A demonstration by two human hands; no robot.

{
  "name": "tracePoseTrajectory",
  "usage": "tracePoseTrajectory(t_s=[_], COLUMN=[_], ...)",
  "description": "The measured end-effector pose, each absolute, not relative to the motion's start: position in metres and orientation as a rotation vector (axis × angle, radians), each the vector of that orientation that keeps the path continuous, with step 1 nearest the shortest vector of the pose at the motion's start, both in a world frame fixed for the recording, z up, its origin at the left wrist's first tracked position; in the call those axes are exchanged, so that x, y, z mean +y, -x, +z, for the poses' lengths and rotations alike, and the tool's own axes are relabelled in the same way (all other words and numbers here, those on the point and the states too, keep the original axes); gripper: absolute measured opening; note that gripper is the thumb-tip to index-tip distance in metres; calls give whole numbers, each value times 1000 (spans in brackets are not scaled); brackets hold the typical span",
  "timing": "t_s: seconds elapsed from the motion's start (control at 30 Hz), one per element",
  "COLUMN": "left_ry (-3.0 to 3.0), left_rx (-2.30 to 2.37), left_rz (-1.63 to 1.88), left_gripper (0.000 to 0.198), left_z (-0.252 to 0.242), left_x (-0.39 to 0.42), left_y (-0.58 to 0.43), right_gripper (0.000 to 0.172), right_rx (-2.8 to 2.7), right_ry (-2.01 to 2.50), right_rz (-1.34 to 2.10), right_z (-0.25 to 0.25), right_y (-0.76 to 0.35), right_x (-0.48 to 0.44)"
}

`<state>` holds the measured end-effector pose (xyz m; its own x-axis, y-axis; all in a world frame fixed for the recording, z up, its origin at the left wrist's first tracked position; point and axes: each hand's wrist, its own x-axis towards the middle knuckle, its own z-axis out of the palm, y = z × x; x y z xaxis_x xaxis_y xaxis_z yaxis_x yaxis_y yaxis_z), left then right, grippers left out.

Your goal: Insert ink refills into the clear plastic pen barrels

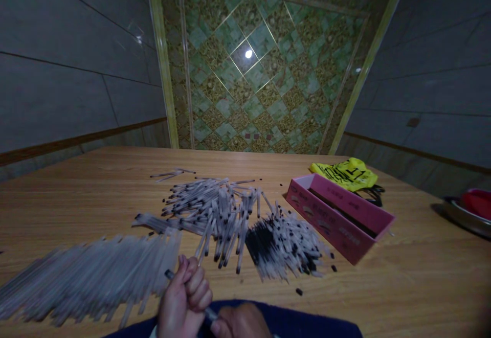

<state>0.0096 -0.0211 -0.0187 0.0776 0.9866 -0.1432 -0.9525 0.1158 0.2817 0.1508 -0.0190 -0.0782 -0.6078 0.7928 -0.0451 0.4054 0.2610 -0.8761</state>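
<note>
One pen (210,314), slanted at bottom centre of the frame, wrapped in the curled left hand (184,289) and gripped near its lower end by the right hand (242,321). Stock seemingly part-worked: pale tubes (95,271) without visible dark ends spread at lower left, perhaps the portion left; dark-tipped pens (220,210) heaped at centre and a black-and-white pile (284,246) just right of them, perhaps further along, order uncertain. Outward, a pink box (326,223) at centre right, contents indiscernible, and a crumpled yellow bag (351,173) behind it.
</note>
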Motion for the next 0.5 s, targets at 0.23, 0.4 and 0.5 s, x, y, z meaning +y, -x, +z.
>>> tracePoseTrajectory(t_s=[0.23,0.4,0.5], left_ry=[-16,-66,-144], left_rx=[386,308,186], left_rz=[1457,1460,1448], left_gripper=[42,37,36], left_z=[-16,-5,3], left_x=[-22,-25,-29], left_y=[-16,-16,-14], right_gripper=[36,44,57], right_rx=[-2386,-2202,-1999], right_ry=[998,907,822], right_rz=[553,1168,1631], right_z=[-56,-36,-40], right_y=[-156,-167,-167], right_x=[-27,-30,-30])
